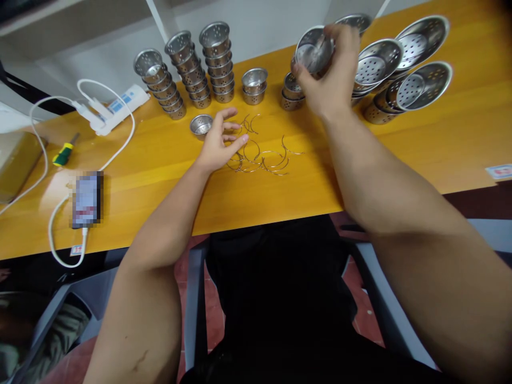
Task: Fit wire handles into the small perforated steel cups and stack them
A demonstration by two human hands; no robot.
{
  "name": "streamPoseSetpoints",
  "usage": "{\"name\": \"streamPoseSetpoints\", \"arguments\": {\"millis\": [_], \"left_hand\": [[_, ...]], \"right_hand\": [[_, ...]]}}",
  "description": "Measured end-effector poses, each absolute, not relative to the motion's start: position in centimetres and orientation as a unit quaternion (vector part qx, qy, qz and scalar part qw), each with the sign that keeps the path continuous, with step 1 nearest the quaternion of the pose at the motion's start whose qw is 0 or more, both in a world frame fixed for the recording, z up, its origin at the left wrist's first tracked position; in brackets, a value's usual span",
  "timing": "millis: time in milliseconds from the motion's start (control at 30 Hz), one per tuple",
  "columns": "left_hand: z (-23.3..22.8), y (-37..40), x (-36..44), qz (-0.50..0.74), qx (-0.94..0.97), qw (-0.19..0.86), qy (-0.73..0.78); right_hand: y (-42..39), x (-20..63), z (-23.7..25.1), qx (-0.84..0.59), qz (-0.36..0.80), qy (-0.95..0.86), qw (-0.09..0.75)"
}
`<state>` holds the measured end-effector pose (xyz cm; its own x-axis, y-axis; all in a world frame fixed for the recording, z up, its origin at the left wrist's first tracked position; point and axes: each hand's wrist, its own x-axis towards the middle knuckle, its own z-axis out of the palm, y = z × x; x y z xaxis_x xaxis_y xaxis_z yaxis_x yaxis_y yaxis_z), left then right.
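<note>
My right hand [334,74] grips a perforated steel strainer cup [314,50], lifted and tilted above a short stack of cups [291,93]. My left hand [220,141] rests with fingers spread on the yellow table [168,176], touching the left side of a loose pile of thin wire handles [262,154]. A single steel cup [201,126] stands just left of that hand. Nothing is in the left hand.
Three tall stacks of cups [192,69] lean at the back, with a stack of two [254,85] beside them. Wide perforated strainer bowls [404,69] pile at the back right. A power strip [116,106], white cable, screwdriver [64,151] and phone [87,199] lie at the left.
</note>
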<state>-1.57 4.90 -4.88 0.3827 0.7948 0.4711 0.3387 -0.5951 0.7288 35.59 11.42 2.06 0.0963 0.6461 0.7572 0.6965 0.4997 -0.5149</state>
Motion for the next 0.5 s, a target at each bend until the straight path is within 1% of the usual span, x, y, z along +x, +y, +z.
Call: {"name": "streamPoseSetpoints", "arguments": {"millis": [100,300,500], "left_hand": [[-4.6,4.7,-1.4,0.421,0.785,0.270,0.366],[-4.6,4.6,-1.5,0.425,0.782,0.267,0.370],[-5.0,5.0,-1.6,0.417,0.788,0.265,0.368]], "right_hand": [[11.9,36.2,2.1,-0.556,-0.006,-0.657,0.509],[10.3,34.7,2.8,-0.632,0.024,-0.642,0.434],[10.2,35.1,2.3,-0.583,0.060,-0.669,0.458]]}}
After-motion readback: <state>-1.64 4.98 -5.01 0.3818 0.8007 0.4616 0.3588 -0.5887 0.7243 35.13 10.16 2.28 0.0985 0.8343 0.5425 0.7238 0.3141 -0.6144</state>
